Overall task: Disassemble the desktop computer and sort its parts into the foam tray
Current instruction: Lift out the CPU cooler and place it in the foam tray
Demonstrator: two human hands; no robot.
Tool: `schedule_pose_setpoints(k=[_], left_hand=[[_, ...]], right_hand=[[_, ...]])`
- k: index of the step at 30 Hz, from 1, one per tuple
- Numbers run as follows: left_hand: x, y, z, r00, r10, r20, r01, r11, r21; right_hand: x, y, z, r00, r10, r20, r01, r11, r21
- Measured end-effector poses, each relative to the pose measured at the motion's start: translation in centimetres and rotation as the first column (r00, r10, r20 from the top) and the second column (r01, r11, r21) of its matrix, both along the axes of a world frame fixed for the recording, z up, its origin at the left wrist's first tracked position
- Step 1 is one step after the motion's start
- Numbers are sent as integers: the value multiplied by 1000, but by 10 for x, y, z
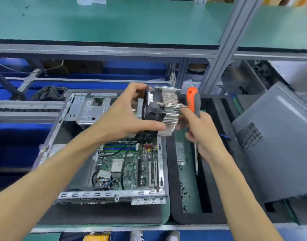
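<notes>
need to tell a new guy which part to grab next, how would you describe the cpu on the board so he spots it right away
Start at the open metal computer case lying on the bench and look at the green motherboard in its near half. The CPU is the bare, pale silver square near the board's middle, flat and shiny, left of the long upright expansion slots.

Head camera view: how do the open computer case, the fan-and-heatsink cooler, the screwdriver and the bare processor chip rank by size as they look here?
Largest to smallest:
1. computer case
2. cooler, though it is raised nearer the camera, which may flatter it
3. screwdriver, long but thin
4. processor chip
</notes>
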State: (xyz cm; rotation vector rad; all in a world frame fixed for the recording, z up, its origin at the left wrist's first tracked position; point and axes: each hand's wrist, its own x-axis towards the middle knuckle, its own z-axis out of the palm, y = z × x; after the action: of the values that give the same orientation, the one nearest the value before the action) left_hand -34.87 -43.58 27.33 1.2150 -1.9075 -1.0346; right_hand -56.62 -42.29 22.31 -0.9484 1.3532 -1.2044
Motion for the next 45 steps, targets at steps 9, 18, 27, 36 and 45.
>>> schedule_pose_setpoints(k=[9, 18, 27, 36, 45], left_hand=[[-192, 5, -65, 977, -199, -71, 204, 976, 70], [-281, 36, -176, 909, -333, 252, 315, 943, 110], [-290, 50, -254, 743, -307, 595, 336, 940, 66], [-310, 61, -274, 587, -210, 782, 432, 898, -83], [-286, 45, -210, 677, -396, 621, 403, 905, 138]], right_hand=[[-136, 57, -39, 907, -415, -70, 421, 889, 180], [-210, 102, -137, 831, -355, -430, 507, 800, 321], [-219, 115, -175, 849, -387, -359, 504, 797, 333], [-224, 120, -185, 831, -324, -452, 499, 794, 349], [-192, 89, -142, 878, -368, -308, 451, 850, 271]])
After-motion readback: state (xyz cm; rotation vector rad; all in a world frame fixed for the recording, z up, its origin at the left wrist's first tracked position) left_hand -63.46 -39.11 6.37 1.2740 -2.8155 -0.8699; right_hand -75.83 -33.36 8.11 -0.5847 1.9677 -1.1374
